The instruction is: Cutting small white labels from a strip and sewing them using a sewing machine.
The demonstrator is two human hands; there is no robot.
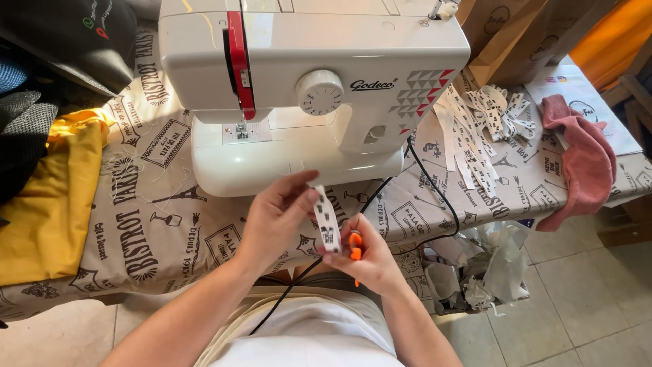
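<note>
the left hand (275,217) pinches the top of a small white strip (328,228) with its fingers closed on it, so it hangs straight in front of the sewing machine (305,88). the right hand (370,261) holds the bottom end and grips an orange tool (355,246), close to the table (156,224).

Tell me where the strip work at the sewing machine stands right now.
Done, it seems: a pile of printed strips lies right of the machine. In hand: the left hand pinches one strip, the right hand holds an orange tool. Left: nothing sits under the needle; how many strips remain is unclear.
</note>
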